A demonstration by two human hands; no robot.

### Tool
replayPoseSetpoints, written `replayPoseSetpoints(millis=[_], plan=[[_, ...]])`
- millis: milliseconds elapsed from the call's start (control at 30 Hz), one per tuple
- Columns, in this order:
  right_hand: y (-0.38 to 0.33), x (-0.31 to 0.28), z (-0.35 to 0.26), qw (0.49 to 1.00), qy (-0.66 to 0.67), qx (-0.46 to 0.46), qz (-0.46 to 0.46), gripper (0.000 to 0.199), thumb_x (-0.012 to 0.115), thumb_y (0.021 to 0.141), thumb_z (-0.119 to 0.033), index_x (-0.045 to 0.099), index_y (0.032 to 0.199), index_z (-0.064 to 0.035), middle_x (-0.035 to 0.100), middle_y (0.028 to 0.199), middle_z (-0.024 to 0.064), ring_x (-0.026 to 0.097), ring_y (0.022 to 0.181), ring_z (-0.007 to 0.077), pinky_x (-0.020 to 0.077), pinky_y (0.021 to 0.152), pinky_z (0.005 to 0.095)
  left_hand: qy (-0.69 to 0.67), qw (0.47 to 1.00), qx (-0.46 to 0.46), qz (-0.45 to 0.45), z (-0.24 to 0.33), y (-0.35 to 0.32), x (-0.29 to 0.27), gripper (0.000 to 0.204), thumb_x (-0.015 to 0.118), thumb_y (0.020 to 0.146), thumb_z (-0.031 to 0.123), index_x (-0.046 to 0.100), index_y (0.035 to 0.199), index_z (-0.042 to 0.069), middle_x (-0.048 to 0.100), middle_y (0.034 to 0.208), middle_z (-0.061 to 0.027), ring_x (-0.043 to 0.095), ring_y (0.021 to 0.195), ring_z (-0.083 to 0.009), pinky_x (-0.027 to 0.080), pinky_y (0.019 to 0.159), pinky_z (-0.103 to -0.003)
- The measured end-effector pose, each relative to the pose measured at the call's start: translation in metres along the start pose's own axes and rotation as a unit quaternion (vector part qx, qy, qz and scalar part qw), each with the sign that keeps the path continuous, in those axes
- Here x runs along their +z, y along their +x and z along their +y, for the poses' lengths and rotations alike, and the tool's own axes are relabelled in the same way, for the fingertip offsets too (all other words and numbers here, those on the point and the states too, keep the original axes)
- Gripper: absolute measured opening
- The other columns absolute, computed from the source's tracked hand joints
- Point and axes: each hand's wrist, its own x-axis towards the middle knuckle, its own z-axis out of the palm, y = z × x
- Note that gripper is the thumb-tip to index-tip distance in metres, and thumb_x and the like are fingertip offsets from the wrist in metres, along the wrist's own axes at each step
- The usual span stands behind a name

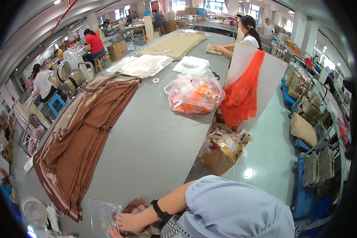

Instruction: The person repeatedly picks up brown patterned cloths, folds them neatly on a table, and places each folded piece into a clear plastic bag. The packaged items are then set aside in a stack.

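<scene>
At the table's near edge my right hand (130, 223) is closed at the side of a clear plastic bag (101, 214), fingers pressed together on its edge. Only some fingers of my left hand (114, 233) show at the lower edge of the picture, also closed on the bag. Beside and partly under my right wrist lies a folded brown patterned cloth (137, 205), mostly covered by the arm. A long pile of brown scarves (95, 131) with patterned borders is spread along the table's left side.
On the grey table (142, 158) sit a plastic bag of orange items (196, 93), clear sleeves (146, 65), a tape roll (156, 80) and beige cloths (172, 45). Red sheer fabric (244, 91) hangs over a board. A white fan (34, 210) stands lower left. A co-worker (250, 35) handles cloth.
</scene>
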Motion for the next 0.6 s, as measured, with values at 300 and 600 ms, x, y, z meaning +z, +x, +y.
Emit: replayPoseSetpoints(millis=[300,600], plan=[[0.069,-0.032,-0.024,0.979,-0.086,-0.004,0.183,0.049,0.060,0.078,-0.039,0.056,0.121,-0.0164,0.049,0.127,0.0157,0.041,0.123,0.0415,0.0341,0.094,0.0637,-0.036,0.995,-0.092,0.008,0.002,0.018,-0.017,0.064,0.057,0.081,0.001,0.038,0.142,0.002,0.038,0.147,-0.0194,0.031,0.138,-0.0375,0.017,0.114,-0.049],[-0.075,-0.082,-0.024,0.984,-0.100,-0.110,-0.096,0.066,0.059,0.076,-0.009,0.047,0.140,-0.0221,0.038,0.149,0.0025,0.026,0.142,0.0342,0.0199,0.114,0.0571,-0.041,0.998,-0.036,-0.011,0.014,0.004,-0.019,0.068,0.054,0.075,-0.001,0.039,0.141,0.005,0.037,0.147,-0.0138,0.030,0.140,-0.0314,0.018,0.115,-0.053]])
